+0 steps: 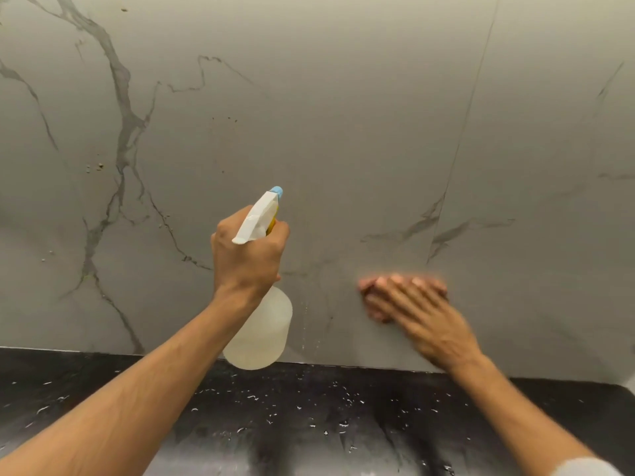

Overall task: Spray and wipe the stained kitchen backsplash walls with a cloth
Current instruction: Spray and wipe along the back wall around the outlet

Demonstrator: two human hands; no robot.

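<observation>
Grey backsplash (343, 115); spray bottle (261, 331) in left hand (247, 255)

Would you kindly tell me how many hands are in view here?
2. The left hand grips the spray bottle mid-frame; the right hand presses a pinkish cloth against the backsplash, lower right.

A black, glossy stone desk (309, 403) runs across the whole lower part of the view. It is scattered with small white flecks (252, 397) and crossed by blurred grey streaks (271, 451) toward its near edge. A thin pale seam (360, 367) lies along its far edge, and at the far right a small light patch (631, 384) cuts into the black.
</observation>
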